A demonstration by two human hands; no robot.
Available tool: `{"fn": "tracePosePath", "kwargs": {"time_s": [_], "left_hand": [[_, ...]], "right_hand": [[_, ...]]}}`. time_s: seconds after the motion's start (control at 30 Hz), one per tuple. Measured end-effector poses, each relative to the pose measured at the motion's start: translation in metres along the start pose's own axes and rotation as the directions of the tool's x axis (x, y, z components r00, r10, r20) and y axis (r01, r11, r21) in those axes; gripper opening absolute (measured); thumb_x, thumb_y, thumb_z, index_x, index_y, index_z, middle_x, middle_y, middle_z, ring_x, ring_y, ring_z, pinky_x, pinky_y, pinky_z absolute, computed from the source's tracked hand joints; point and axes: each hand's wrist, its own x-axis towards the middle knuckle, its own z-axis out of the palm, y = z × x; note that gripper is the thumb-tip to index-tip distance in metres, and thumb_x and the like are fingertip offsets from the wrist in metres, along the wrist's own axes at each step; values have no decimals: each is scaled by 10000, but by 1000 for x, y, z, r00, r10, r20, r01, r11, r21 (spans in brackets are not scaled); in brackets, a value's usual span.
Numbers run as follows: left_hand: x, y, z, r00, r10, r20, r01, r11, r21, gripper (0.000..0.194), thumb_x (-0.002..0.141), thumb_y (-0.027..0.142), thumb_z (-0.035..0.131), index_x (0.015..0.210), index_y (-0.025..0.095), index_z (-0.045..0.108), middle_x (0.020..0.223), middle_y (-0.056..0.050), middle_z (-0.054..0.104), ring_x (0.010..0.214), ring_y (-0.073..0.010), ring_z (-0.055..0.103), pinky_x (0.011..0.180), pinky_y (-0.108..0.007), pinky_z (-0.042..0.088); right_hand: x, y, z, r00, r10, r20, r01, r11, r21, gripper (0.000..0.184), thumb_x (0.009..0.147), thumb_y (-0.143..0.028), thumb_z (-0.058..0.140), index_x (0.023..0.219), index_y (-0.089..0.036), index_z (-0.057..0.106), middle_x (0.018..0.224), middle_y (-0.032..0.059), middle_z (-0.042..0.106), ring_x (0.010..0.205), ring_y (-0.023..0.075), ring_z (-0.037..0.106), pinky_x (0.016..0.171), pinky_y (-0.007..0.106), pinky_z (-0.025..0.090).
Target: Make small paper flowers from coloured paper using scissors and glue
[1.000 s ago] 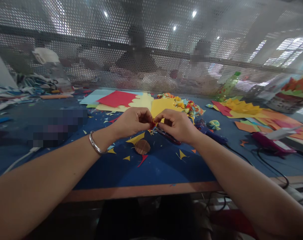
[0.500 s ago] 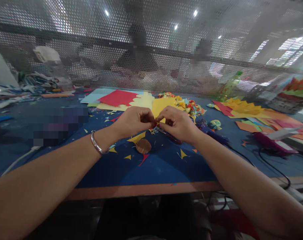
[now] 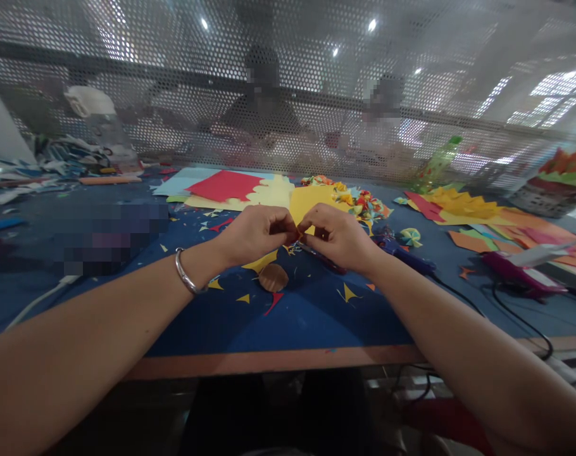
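Observation:
My left hand point(image 3: 262, 233) and my right hand point(image 3: 338, 237) meet above the blue mat, thumbs and fingers closed in a pinch. Between their fingertips is a small reddish-orange piece of paper point(image 3: 298, 235), mostly covered by the fingers. Scissors point(image 3: 323, 258) lie just under my right hand, partly hidden by it. Below my left hand rests a round brown disc point(image 3: 273, 278), with a yellow paper scrap point(image 3: 261, 261) and a red paper scrap point(image 3: 275, 303) beside it. Behind my hands is a sheet of yellow paper point(image 3: 307, 201).
Red paper point(image 3: 227, 189) and other coloured sheets lie at the back, near a heap of folded paper pieces point(image 3: 364, 204). On the right are a blue corded tool point(image 3: 406, 256), a purple corded device point(image 3: 520, 273) and a green bottle point(image 3: 437, 166). A perforated screen point(image 3: 183, 126) stands behind.
Both hands stay almost in place, still pinching together. The fingertips have shifted slightly, and the small piece between them shows redder. The things on the table have not moved.

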Motion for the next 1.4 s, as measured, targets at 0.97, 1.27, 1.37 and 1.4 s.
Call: {"fn": "tracePosePath", "kwargs": {"time_s": [0.97, 1.27, 1.37, 1.4], "left_hand": [[1, -2, 7, 992, 91, -90, -77, 986, 149, 132, 794, 268, 622, 784, 151, 683, 651, 9, 671, 582, -107, 586, 557, -220, 402], [0, -1, 5, 996, 85, -37, -80, 990, 117, 108, 774, 225, 609, 789, 145, 680, 664, -2, 676, 591, -106, 580, 567, -220, 412], [0, -1, 7, 995, 92, -33, -86, 986, 145, 111, 772, 216, 605, 801, 144, 683, 662, -6, 673, 590, -108, 578, 562, -222, 401], [0, -1, 7, 995, 95, -37, -88, 984, 156, 111, 771, 212, 603, 802, 143, 684, 661, -6, 671, 586, -108, 574, 561, -223, 397]], "right_hand": [[-1, 1, 2, 1000, -8, -27, 5, 994, -105, 99, 792, -107, 587, 842, -165, 649, 852, 29, 600, 669, 104, 521, 650, 254, 415], [-1, -3, 2, 1000, -6, -10, 5, 992, -124, 102, 801, -124, 562, 800, -172, 652, 805, 27, 608, 709, 122, 547, 661, 267, 417], [-1, -3, 1, 1000, -11, -9, 10, 991, -132, 104, 802, -131, 563, 789, -171, 658, 795, 30, 616, 726, 130, 561, 666, 273, 421], [-1, -2, 2, 1000, -14, -7, 13, 991, -135, 106, 802, -131, 563, 785, -169, 660, 791, 32, 618, 728, 133, 566, 669, 275, 422]]}}
